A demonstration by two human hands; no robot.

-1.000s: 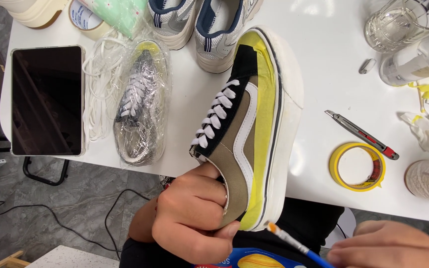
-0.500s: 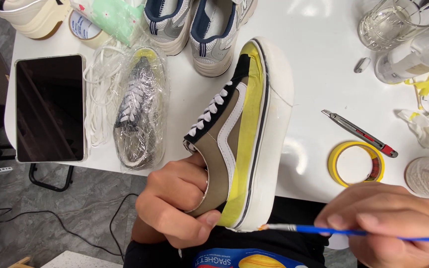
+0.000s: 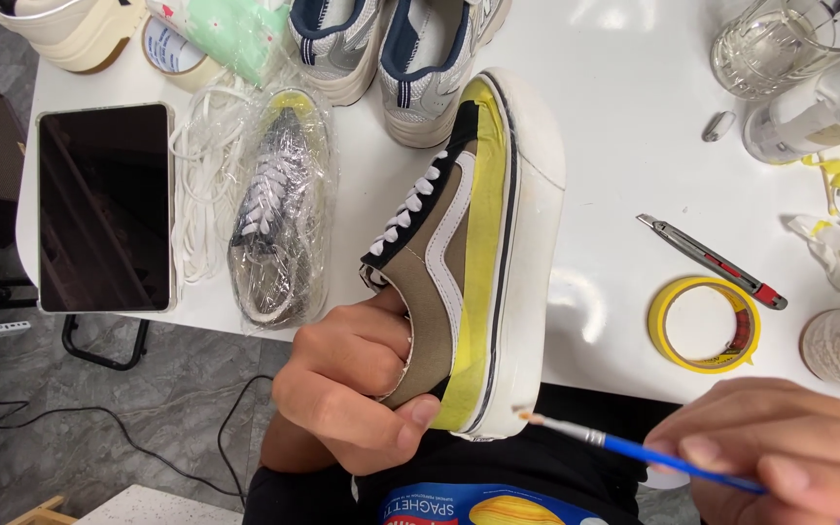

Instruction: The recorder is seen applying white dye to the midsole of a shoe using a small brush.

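My left hand (image 3: 352, 384) grips the heel of a brown and black sneaker (image 3: 459, 253), fingers inside its opening. The shoe lies on its side on the white table (image 3: 614, 146), with yellow tape masking the upper above its thick white sole. My right hand (image 3: 780, 452) holds a thin blue-handled paintbrush (image 3: 634, 450). The brush tip sits just at the white sole's heel end.
A second sneaker wrapped in clear plastic (image 3: 279, 214) lies left of it, beside white laces and a dark tablet (image 3: 104, 206). A yellow tape roll (image 3: 704, 324) and a utility knife (image 3: 712, 261) lie to the right. Glass jars (image 3: 780, 49) and other shoes (image 3: 391, 49) stand at the back.
My right hand has risen into view with the brush, and its tip has come up to the sole's heel end. The left hand has tilted the shoe slightly.
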